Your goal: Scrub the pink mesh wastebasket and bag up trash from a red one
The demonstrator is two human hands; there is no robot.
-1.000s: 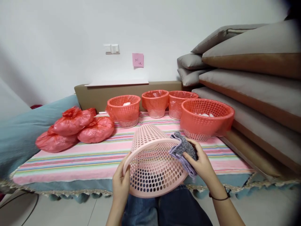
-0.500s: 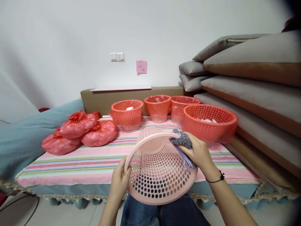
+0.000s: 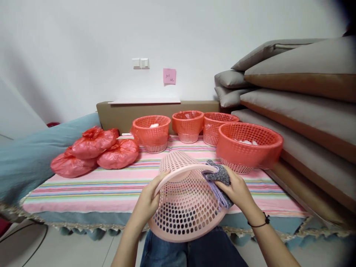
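A pink perforated plastic basket (image 3: 183, 218) is tilted on its side above my lap, its open mouth facing me. My left hand (image 3: 150, 196) grips the left part of its rim, thumb inside the mouth. In my right hand (image 3: 236, 187) is a folded grey and purple cloth (image 3: 218, 178), wrapped over the upper right rim. The fingertips of my right hand are partly hidden by the cloth.
Red-bagged baskets (image 3: 151, 133) stand at the back and right of the striped cover (image 3: 91, 189); two visibly hold white items. Red plastic bundles (image 3: 118, 154) lie at the left. Grey-brown cushions (image 3: 300, 81) are stacked at the right. A pink note (image 3: 169, 76) is on the wall.
My left hand has moved up along the rim, and the basket has turned slightly. My right hand with the cloth has shifted slightly right and down.
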